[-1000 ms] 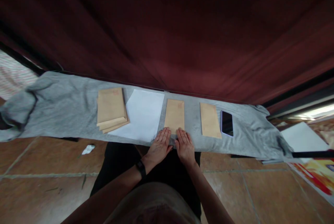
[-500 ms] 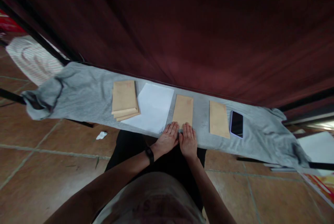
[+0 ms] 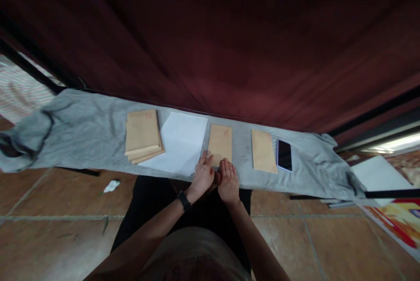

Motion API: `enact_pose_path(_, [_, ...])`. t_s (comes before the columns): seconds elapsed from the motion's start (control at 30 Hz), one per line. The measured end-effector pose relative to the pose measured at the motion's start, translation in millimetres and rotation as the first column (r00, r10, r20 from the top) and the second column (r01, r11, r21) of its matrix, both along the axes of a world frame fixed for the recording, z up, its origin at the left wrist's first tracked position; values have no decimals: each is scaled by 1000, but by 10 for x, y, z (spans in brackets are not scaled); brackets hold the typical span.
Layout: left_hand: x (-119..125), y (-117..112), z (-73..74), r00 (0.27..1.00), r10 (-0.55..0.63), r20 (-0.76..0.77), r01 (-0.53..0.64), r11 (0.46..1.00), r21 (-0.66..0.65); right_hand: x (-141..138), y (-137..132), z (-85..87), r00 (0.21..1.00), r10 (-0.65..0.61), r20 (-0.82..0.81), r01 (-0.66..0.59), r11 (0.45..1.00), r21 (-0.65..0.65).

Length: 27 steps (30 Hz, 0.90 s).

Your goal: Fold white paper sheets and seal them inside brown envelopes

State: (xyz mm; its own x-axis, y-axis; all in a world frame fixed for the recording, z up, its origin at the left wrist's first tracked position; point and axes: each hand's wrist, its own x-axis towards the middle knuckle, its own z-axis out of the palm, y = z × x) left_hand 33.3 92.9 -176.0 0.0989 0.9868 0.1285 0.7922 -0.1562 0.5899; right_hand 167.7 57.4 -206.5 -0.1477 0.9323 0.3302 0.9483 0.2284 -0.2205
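Observation:
A brown paper envelope (image 3: 220, 139) lies flat on the grey cloth in front of me, its near end under my fingers. My left hand (image 3: 202, 176) touches its lower left corner, fingers stretched and a little apart. Beside it, my right hand (image 3: 229, 183) rests flat on the lower right part, fingers extended. White paper sheets (image 3: 183, 141) lie just left of the envelope. Farther left, a stack of brown envelopes (image 3: 142, 128) overlaps the sheets' edge. Another brown envelope (image 3: 263, 152) lies to the right, next to a phone (image 3: 284, 155) with a dark screen.
The grey cloth (image 3: 88, 132) covers a narrow bench. A dark red draped fabric (image 3: 210, 53) rises along its far side. On the tiled floor (image 3: 285, 237) lies a crumpled white scrap (image 3: 112, 185). A white sheet (image 3: 380, 178) sits low at the right.
The view has shifted, so the bench items appear farther left. My left hand's fingers have spread and lifted slightly at the envelope's near corner; my right hand stays flat on it.

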Motion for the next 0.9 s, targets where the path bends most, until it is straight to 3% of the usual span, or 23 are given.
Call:
enact_pose_path(0.17, [-3,251,-58,934,147,327,-118,987,-107,-38,23,33,998,-21,-66,20,1000,-15])
enact_pose_path(0.33, [66,318,-71,852,210,479,-127,972,-200,-63,86,72,990,-32,-135,36,999,26])
enact_pose_path(0.5, [187,305,133,774,127,621,-14,983,-183,-41,191,215,970,-85,-227,85,996,-8])
enact_pose_path(0.6, [245,264,325,745,39,665,63,990,-128,43,281,365,895,-170,-412,144,985,-95])
enact_pose_path(0.67, [254,232,408,727,-19,687,114,989,-94,115,341,447,734,-224,-641,173,975,-143])
enact_pose_path(0.7, [250,217,424,726,-24,687,114,990,-86,146,365,470,598,-236,-765,173,971,-165])
enact_pose_path(0.77, [235,193,400,732,24,681,82,989,-123,180,389,468,253,-230,-940,149,969,-197])
enact_pose_path(0.83, [224,178,320,715,109,691,76,970,-231,158,373,401,-41,-209,-977,110,971,-213])
enact_pose_path(0.9, [226,174,217,691,159,705,124,935,-332,79,327,289,-175,-212,-961,63,972,-226])
